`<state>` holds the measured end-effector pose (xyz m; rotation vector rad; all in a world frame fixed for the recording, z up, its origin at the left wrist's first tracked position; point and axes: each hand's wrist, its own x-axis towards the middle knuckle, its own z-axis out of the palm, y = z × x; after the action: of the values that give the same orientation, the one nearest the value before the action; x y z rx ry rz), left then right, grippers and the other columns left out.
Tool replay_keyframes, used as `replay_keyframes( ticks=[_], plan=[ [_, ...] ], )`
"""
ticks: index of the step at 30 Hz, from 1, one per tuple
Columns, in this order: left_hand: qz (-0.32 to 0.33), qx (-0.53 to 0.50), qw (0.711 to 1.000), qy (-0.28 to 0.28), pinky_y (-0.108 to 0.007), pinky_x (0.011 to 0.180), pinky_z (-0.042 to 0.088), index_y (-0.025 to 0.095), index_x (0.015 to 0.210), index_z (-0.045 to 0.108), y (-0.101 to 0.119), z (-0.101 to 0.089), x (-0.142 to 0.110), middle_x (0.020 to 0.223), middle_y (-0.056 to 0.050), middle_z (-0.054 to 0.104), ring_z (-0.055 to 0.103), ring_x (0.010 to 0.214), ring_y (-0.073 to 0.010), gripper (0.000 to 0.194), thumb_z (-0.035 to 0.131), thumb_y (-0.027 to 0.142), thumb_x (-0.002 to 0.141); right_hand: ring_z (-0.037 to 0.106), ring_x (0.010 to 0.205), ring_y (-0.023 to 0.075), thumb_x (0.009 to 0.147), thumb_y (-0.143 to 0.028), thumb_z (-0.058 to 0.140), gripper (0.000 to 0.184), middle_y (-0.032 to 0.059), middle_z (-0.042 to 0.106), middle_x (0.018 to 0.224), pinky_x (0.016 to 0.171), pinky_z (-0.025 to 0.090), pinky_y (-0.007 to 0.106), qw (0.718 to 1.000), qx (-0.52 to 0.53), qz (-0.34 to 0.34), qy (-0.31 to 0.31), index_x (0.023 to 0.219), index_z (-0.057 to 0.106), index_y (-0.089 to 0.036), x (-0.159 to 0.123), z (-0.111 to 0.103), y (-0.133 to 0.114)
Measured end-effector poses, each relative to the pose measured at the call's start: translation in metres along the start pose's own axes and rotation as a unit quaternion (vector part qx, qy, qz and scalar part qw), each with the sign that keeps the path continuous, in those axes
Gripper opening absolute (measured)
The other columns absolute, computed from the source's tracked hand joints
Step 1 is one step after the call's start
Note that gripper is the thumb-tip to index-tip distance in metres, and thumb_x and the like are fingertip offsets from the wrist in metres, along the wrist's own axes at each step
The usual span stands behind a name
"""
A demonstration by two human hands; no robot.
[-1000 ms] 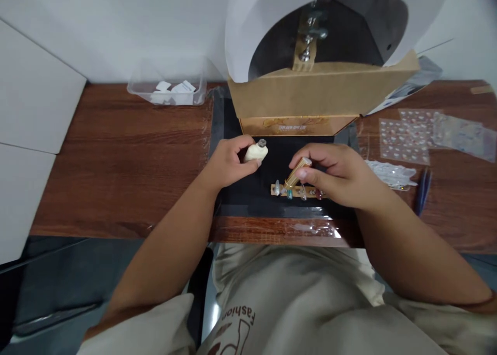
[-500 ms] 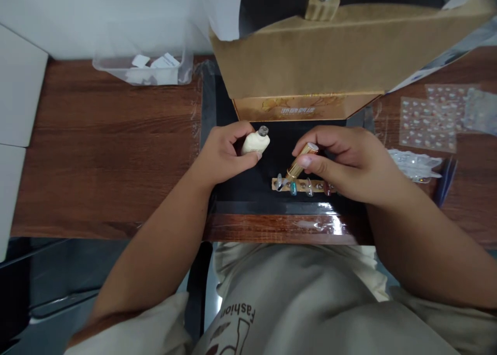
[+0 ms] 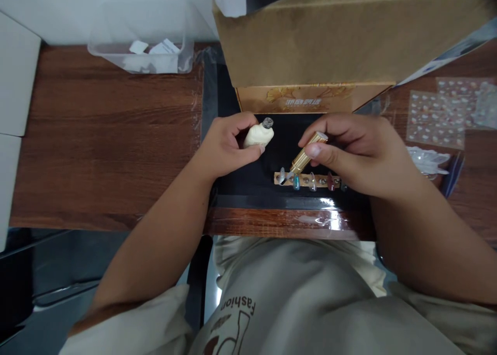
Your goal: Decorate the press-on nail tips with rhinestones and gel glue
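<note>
My left hand (image 3: 233,145) is closed around a cream nail polish bottle (image 3: 259,134), tilted, with its dark neck uncapped. Between the thumb and fingers of my right hand (image 3: 349,150) is a gold-capped nail polish brush (image 3: 306,154), slanting down to the left. Its bristle tip is at the left end of a wooden strip (image 3: 323,181), by a clear false nail (image 3: 281,175); whether they touch I cannot tell. Also on the strip are a teal false nail (image 3: 296,182), another clear nail (image 3: 312,182) and a dark red one (image 3: 330,181). My right fingers partly overhang the strip's right end.
A cardboard box (image 3: 341,39) stands behind the black mat (image 3: 248,189). On the left is a clear plastic bin (image 3: 116,60) holding white pieces. Sticker sheets (image 3: 435,119) and clear plastic pieces (image 3: 429,161) lie at the right.
The camera view has shifted slightly. The brush leans a little more, its tip still by the leftmost nail. Both hands keep their holds.
</note>
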<state>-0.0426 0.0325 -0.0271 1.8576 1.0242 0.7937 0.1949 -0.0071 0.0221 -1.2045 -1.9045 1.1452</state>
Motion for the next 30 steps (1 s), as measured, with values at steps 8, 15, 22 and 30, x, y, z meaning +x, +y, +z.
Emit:
replay_keyframes(
  ticks=[8, 15, 22, 30],
  plan=[
    [-0.005, -0.001, 1.000, 0.002, -0.026, 0.060, 0.033, 0.018, 0.075, 0.057, 0.0009, 0.0011, -0.0004, 0.068, 0.004, 0.051, 0.043, 0.064, -0.0093, 0.013, 0.067, 0.025, 0.070, 0.052, 0.058, 0.0092, 0.089, -0.049, 0.065, 0.030, -0.0017, 0.063, 0.068, 0.054, 0.038, 0.026, 1.000, -0.016, 0.012, 0.014, 0.082, 0.066, -0.020, 0.0001, -0.0032, 0.0026],
    [-0.006, -0.014, 1.000, -0.001, -0.027, 0.060, 0.032, 0.018, 0.074, 0.057, -0.0031, 0.0007, -0.0007, 0.068, 0.003, 0.051, 0.043, 0.063, -0.0094, 0.015, 0.068, 0.026, 0.070, 0.052, 0.060, 0.0098, 0.091, -0.047, 0.064, 0.027, -0.0015, 0.065, 0.070, 0.058, 0.040, 0.027, 1.000, -0.017, -0.003, -0.010, 0.082, 0.066, -0.021, 0.0001, -0.0002, -0.0005],
    [-0.013, -0.012, 1.000, 0.002, -0.028, 0.060, 0.030, 0.019, 0.073, 0.056, -0.0017, 0.0012, -0.0013, 0.067, 0.003, 0.049, 0.042, 0.062, -0.0097, 0.015, 0.069, 0.026, 0.070, 0.051, 0.053, 0.0087, 0.089, -0.050, 0.065, 0.030, -0.0017, 0.064, 0.068, 0.049, 0.036, 0.026, 1.000, -0.016, 0.018, -0.007, 0.081, 0.067, -0.022, -0.0009, -0.0046, 0.0009],
    [0.006, -0.019, 1.000, 0.001, -0.028, 0.059, 0.030, 0.019, 0.073, 0.054, -0.0021, 0.0009, -0.0011, 0.066, 0.004, 0.048, 0.041, 0.062, -0.0094, 0.015, 0.069, 0.022, 0.070, 0.052, 0.055, 0.0094, 0.091, -0.050, 0.061, 0.032, -0.0011, 0.065, 0.068, 0.052, 0.038, 0.027, 0.999, -0.037, -0.014, -0.021, 0.080, 0.066, -0.021, 0.0031, -0.0008, -0.0022]
  ],
)
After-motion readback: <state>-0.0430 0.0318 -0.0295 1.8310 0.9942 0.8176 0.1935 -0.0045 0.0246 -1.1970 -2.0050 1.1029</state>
